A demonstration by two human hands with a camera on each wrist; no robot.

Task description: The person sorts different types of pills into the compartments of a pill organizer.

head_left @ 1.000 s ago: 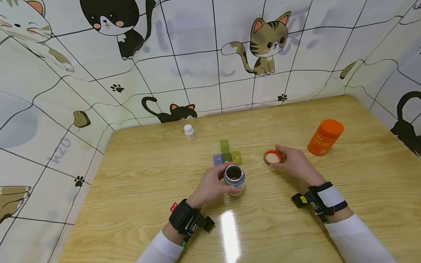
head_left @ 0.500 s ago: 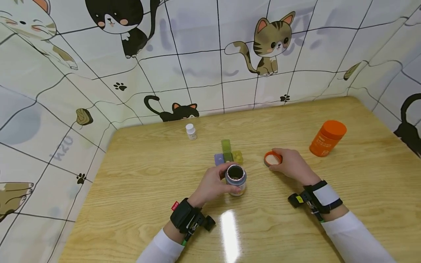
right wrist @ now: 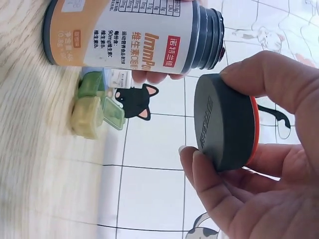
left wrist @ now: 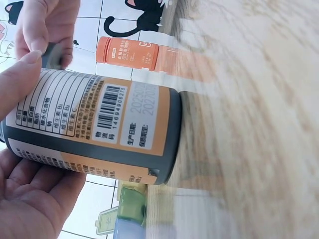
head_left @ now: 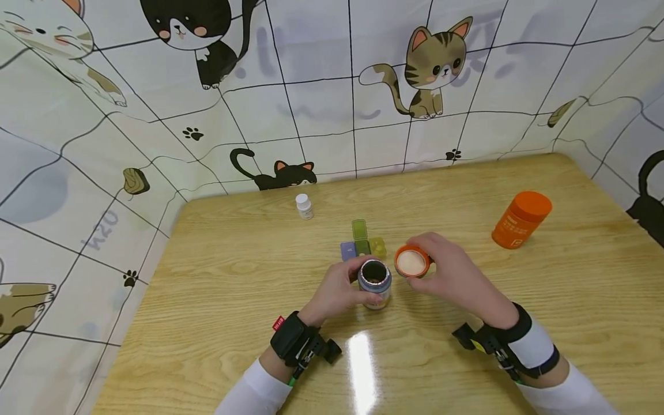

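My left hand (head_left: pixel 339 291) grips a grey vitamin bottle (head_left: pixel 376 285) standing upright on the table, its mouth uncovered. In the left wrist view the bottle's orange and white label (left wrist: pixel 94 114) shows between thumb and fingers. Just right of the bottle, my right hand (head_left: pixel 451 274) holds the bottle's cap (head_left: pixel 411 262) by its edge, with the pale liner and orange rim facing up toward the head camera. The right wrist view shows the dark grey outside of the cap (right wrist: pixel 227 122), apart from the threaded bottle neck (right wrist: pixel 212 39).
Behind the bottle sits a small pill box (head_left: pixel 362 246) with purple, green and yellow compartments, its green lid raised. A small white bottle (head_left: pixel 304 206) stands at the back, and an orange jar (head_left: pixel 521 220) at the right. A cat-printed curtain (head_left: pixel 321 104) borders the wooden table (head_left: pixel 233 259).
My right hand has brought the cap leftward, close to the bottle, and the cap's liner has tipped more toward the head camera. The left hand still holds the bottle in place.
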